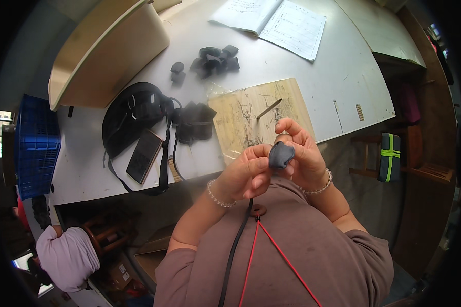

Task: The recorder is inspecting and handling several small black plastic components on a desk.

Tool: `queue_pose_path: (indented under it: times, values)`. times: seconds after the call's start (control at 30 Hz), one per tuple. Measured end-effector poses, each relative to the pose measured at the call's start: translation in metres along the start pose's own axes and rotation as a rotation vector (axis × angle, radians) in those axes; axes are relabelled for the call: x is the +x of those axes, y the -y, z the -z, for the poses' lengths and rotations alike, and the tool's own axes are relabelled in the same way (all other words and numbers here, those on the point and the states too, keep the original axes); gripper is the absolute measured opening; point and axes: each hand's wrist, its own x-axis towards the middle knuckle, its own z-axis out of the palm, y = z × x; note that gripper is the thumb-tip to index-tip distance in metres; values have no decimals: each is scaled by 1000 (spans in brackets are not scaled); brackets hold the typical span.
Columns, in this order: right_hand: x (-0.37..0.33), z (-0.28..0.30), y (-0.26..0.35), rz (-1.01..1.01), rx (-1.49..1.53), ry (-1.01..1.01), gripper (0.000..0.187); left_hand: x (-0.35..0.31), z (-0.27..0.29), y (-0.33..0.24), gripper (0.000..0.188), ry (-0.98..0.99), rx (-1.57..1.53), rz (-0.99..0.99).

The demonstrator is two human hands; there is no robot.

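Close to my chest, both hands hold a small dark grey rounded piece [281, 155] with a smooth, soft-looking surface and a folded edge; its exact kind I cannot make out. My left hand [248, 171] pinches its left side between thumb and fingers. On the other side, my right hand [303, 153] grips it, with the index finger bent above. Just beyond the hands lies a worn wooden board [241, 112], marked with dark scratches. A pointed metal spike [269, 108] shows over the board, slanting up to the right.
Loose black pieces lie in a far group [215, 61] and a nearer pile [195, 123]. Left of them are a black bag [123, 128] and a phone [144, 156]. A beige bin [112, 56], a blue crate [37, 146], an open notebook [276, 23] and a seated person [69, 256] surround me.
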Motion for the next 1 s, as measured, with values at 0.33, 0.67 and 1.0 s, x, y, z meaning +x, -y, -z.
queue_pose_path:
  times: [0.33,0.67,1.0]
  values:
    - [-1,2,-2,-68,142,86,24,-1,-2,4,20,107,-196,40]
    - [21,-19,24,133,4,-4,16,15,-43,-50,18,-162,342,-292]
    - [27,-11,19,157,153,-193,20,33,-27,-39,20,-245,142,-242]
